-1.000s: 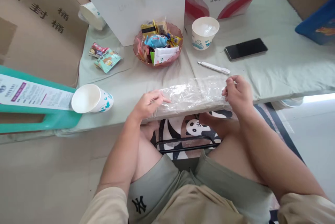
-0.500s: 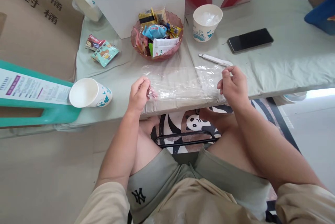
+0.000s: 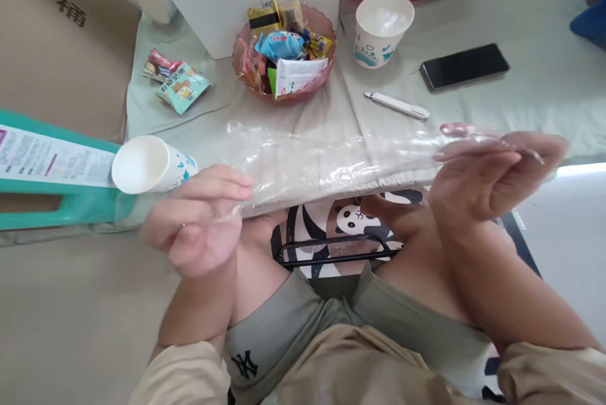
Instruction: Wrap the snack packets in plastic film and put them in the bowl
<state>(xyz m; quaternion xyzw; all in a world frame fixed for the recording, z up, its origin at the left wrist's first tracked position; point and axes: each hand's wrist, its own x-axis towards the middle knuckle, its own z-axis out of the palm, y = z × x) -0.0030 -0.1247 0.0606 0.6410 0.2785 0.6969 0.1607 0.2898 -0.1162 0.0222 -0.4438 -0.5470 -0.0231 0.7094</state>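
A piece of clear plastic film [image 3: 326, 162] stretches between my two hands, above the front edge of the table; I cannot tell whether it is a sheet or a bag. Its left end is pinched by my left hand [image 3: 201, 219], fingers closed, in front of the tipped paper cup. My right hand [image 3: 492, 178] grips the other end, and a fold of film runs over its fingers. Beyond the film, near my right hand, lies a white pen-shaped utility knife [image 3: 398, 105] with a phone [image 3: 464, 67] behind it.
A pink bowl [image 3: 303, 94] full of wrapped snacks stands at the back. Right of it is a paper cup [image 3: 372, 52] with clear plastic inside. Two snack packets [image 3: 182, 89] lie left. A paper cup [image 3: 177, 168] rests on its side by a green carton [image 3: 95, 206].
Both hands have come up and moved apart, the left one leftward and the right one rightward. The plastic film between them has risen and been drawn out wider.
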